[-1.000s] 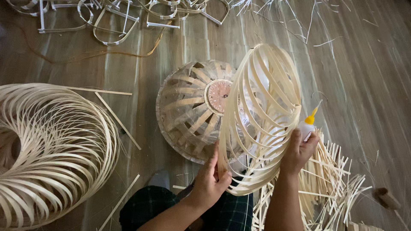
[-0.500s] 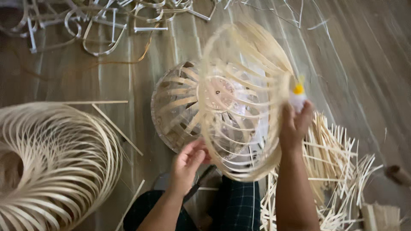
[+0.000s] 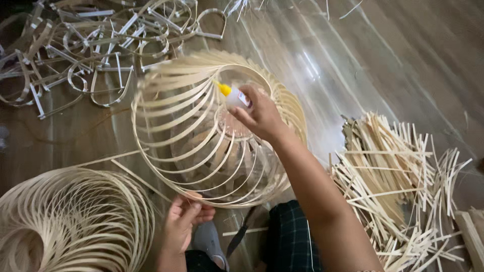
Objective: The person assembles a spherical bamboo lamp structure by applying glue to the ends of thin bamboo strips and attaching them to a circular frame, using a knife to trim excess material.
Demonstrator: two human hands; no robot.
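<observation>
the right hand was closed around a small white glue bottle with a yellow nozzle, its tip aimed at the upper rim of a pale, rounded cage of curved bamboo strips; the left hand pinched the cage's lower rim with curled fingers, holding it tilted above the brown wooden floor; through the strips a darker woven dome-shaped form showed on the floor beneath; judging by its look, the cage was already bent into full shape with most ribs in place, and the gluing of the top joint seemed under way, not finished; toward the floor's lower left corner lay a second finished-looking coil of bamboo strips; by the right edge sat a loose heap of straight bamboo slivers, apparently unused; at the upper left corner lay a jumble of bent bamboo loops.
</observation>
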